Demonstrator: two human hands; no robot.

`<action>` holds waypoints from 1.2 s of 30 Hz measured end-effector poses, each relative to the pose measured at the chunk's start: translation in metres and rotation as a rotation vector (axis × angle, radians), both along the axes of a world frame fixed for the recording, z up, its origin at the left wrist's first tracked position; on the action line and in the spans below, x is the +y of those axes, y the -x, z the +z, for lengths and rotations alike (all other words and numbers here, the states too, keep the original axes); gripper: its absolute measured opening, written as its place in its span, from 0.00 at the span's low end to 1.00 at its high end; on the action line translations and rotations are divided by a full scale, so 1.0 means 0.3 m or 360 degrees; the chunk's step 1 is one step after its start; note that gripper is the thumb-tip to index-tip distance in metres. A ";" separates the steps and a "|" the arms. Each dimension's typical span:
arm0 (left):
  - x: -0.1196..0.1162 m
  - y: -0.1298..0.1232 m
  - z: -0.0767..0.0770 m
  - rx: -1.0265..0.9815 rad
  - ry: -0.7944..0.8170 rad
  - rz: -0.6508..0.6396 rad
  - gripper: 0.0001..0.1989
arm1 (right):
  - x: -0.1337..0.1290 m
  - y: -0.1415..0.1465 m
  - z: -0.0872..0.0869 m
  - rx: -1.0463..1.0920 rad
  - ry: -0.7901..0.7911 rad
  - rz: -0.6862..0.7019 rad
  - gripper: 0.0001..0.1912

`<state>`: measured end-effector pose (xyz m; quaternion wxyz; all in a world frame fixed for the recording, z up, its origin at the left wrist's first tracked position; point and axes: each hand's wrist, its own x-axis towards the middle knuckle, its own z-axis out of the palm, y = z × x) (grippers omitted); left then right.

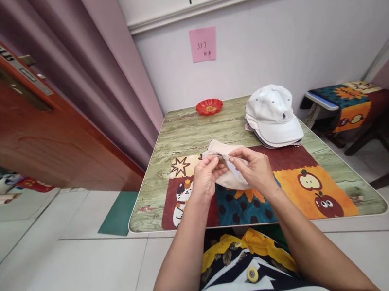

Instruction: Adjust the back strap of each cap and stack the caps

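Observation:
A pale cream cap [227,179] is held low over the patterned mat at the middle of the table, its far edge pointing toward the wall. My left hand [206,173] pinches the cap's near strap area between thumb and fingers. Close beside it, my right hand [251,166] grips the same part from the right, thumb and fingers closed. The fingertips of both hands almost meet, and small details between them are too fine to make out. A stack of caps with a white one [271,111] on top sits at the right back of the table.
A red scalloped dish [209,106] stands at the table's back edge. The printed mat [316,190] lies along the near side of the wood-patterned table [143,193]. A pink note [204,44] is on the wall. A covered stool [352,103] stands at right.

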<state>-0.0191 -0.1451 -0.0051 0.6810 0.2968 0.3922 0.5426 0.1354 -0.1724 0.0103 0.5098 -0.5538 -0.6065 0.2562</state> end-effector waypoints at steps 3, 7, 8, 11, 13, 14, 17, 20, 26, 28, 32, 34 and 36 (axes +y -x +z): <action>-0.002 0.001 0.006 -0.0041 0.0055 -0.0068 0.13 | -0.001 0.003 -0.005 -0.0018 0.0008 -0.0004 0.09; -0.004 0.000 0.014 -0.0089 0.0119 -0.0083 0.11 | -0.007 0.007 -0.004 -0.0052 0.0025 -0.0020 0.09; -0.004 -0.001 0.014 -0.0092 0.0125 -0.0077 0.10 | -0.009 0.009 -0.002 -0.0073 0.0024 -0.0030 0.09; -0.006 -0.002 0.012 -0.0080 0.0109 -0.0052 0.10 | -0.016 0.013 0.006 -0.0159 0.0011 -0.0062 0.09; -0.009 -0.003 0.011 -0.0057 0.0072 -0.0036 0.12 | -0.019 0.014 0.010 -0.0206 -0.0004 -0.0079 0.09; -0.011 -0.004 0.012 -0.0038 0.0045 -0.0028 0.13 | -0.020 0.014 0.010 -0.0221 -0.0012 -0.0088 0.09; -0.018 -0.011 0.016 0.0047 -0.0057 0.0016 0.16 | -0.019 0.012 0.008 -0.0266 -0.0022 -0.0131 0.09; -0.022 -0.019 0.018 0.0129 -0.0155 0.0059 0.17 | -0.016 0.010 0.003 -0.0289 0.0012 -0.0173 0.09; -0.022 -0.019 0.011 0.0263 -0.0276 0.0104 0.16 | -0.018 0.006 0.005 -0.0235 0.0017 -0.0113 0.08; -0.024 -0.017 0.012 0.0322 -0.0319 0.0122 0.15 | -0.019 0.004 0.007 -0.0227 0.0021 -0.0106 0.08; -0.028 -0.017 0.023 0.0426 -0.0367 0.0173 0.13 | -0.018 0.001 0.008 -0.0237 0.0022 -0.0115 0.07; -0.030 -0.019 0.029 0.0460 -0.0381 0.0194 0.13 | -0.017 -0.001 0.008 -0.0235 0.0023 -0.0112 0.07; -0.032 -0.019 0.034 0.0481 -0.0390 0.0187 0.12 | -0.016 -0.002 0.009 -0.0217 0.0022 -0.0097 0.08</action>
